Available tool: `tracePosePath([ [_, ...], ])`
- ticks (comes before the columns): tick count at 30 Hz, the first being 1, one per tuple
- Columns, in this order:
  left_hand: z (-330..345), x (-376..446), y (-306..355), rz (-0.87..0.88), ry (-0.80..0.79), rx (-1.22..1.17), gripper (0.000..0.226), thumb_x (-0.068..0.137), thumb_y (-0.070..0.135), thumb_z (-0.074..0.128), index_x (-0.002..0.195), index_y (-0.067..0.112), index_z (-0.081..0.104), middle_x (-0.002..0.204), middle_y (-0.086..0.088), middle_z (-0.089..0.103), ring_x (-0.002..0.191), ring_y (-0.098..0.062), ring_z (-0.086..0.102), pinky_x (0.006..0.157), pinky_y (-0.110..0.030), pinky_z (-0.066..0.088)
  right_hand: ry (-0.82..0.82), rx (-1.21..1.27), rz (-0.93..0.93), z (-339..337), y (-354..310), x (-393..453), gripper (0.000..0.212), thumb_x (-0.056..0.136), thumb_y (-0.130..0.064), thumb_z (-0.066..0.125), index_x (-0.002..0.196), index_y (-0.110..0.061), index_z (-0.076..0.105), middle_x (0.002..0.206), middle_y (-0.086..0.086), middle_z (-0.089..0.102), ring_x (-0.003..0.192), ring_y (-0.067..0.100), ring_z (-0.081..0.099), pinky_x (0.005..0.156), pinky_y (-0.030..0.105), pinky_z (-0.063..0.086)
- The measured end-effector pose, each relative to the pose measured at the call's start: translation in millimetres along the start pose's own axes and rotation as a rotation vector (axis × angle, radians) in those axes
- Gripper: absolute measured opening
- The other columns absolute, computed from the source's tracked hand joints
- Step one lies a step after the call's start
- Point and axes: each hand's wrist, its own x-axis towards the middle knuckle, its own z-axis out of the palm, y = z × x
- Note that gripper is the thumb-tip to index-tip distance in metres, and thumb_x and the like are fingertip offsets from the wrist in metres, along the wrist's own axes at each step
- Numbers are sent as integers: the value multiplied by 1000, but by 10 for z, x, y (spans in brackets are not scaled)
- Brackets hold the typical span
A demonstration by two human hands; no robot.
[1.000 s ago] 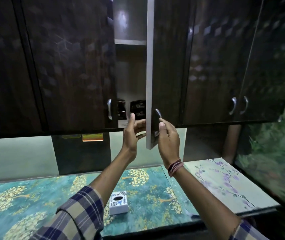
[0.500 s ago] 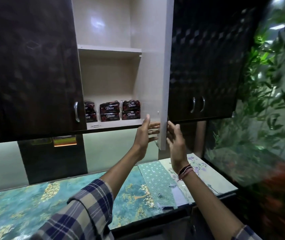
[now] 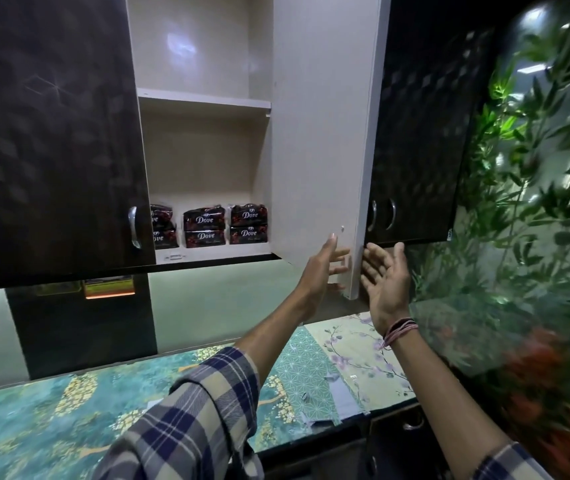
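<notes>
A wall cupboard stands open, its pale inner door (image 3: 321, 133) swung out towards me. On its bottom shelf (image 3: 214, 255) lie several dark Dove packets (image 3: 225, 224), stacked in twos. My left hand (image 3: 321, 271) is raised at the door's lower corner on its inner side, fingers straight and spread. My right hand (image 3: 385, 282) is just right of the door's edge, palm up, fingers straight, holding nothing. Whether either hand touches the door is unclear.
The left cupboard door (image 3: 51, 133) is closed, with a metal handle (image 3: 133, 227). More closed doors (image 3: 415, 133) are to the right. Below is a counter with a teal patterned cover (image 3: 69, 410) and a floral mat (image 3: 356, 348). Green leafy plants (image 3: 536, 202) fill the right side.
The cupboard door has swung from barely ajar to wide open, showing the shelves and packets. Both hands have let go of the handle and opened out. My view has turned to the right.
</notes>
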Motion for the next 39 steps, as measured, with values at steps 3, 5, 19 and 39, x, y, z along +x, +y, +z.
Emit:
tracePosePath([
  [3,-229,19,-19,-6,-12,-42,74,99,69,29,135,15,65,140,-10,61,125,-25,59,95,-46,53,127,133,-151,197,10,-56,49,108,-45,35,122,-8,64,115,8,67,112,21,63,115,44,43],
  [5,-478,18,-11,-1,6,-73,75,99,70,28,131,14,67,134,-10,65,122,-25,62,98,-48,53,82,244,-218,426,70,-81,42,104,-40,43,115,-6,65,102,9,66,100,22,64,106,42,51],
  [19,-3457,-295,187,121,580,-132,70,99,65,39,126,7,68,120,-14,73,117,-31,67,100,-46,54,-299,127,241,2852,1524,245,56,105,-54,36,100,-8,68,93,15,70,86,27,68,93,48,55],
  [39,-4059,18,61,113,650,70,48,104,58,31,96,34,71,104,10,71,93,6,65,80,-16,46,-591,-400,237,3993,2826,766,33,106,-21,44,110,-10,75,110,13,77,110,30,71,100,48,56],
])
